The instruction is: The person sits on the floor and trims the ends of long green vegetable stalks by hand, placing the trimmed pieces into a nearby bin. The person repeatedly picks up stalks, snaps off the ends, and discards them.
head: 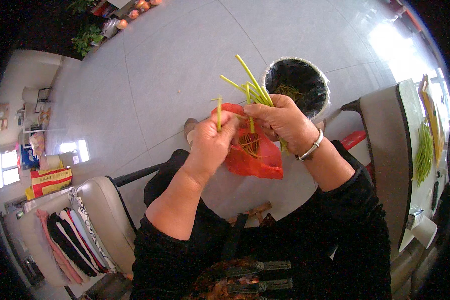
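Observation:
My right hand (287, 120), with a bracelet at its wrist, grips several green vegetable stalks (260, 90) whose ends fan out up and to the left. My left hand (212, 138) faces it, fingers bent and slightly blurred, pinching a short green stalk piece (219, 114). Below and between the hands a red bag (255, 168) gapes towards me. Thin brownish-green trimmings (250, 144) lie inside it. Part of the bag is hidden behind my fingers. Beyond my right hand stands a round bin (296, 80) with a dark inside and a clear plastic liner, holding more thin trimmings (287, 93).
On the right, a table (405, 150) carries a pile of green stalks (423, 153) and a white cup-like container (425, 232). At left, folded clothes (73, 240) lie on a beige seat (105, 202). Potted plants (86, 39) stand at the far left on the grey tiled floor (180, 48).

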A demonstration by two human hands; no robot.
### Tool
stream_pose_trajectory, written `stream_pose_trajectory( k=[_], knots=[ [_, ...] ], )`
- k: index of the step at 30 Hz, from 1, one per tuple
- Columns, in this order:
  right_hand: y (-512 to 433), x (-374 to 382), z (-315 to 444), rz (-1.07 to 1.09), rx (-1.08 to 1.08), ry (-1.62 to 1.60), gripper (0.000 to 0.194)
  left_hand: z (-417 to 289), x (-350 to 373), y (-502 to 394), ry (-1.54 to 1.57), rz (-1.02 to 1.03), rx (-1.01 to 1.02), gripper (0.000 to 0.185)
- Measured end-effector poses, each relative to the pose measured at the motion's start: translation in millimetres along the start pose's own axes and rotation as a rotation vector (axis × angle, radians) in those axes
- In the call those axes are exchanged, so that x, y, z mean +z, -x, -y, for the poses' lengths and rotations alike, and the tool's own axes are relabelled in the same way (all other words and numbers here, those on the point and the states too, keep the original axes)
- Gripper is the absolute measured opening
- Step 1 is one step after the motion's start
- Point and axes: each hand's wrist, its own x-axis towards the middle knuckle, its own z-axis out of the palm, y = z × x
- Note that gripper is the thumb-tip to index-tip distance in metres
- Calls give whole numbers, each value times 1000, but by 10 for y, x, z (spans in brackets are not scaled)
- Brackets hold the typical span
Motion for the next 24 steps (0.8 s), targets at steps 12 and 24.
stream_pose_trajectory(
  k=[12,24],
  knots=[
    [-75,-131,47,27,-14,-28,18,16,-130,-101,480,-7,-156,19],
    [-66,-44,-58,61,-97,-35,12,45,22,-79,331,50,-214,19]
  ],
)
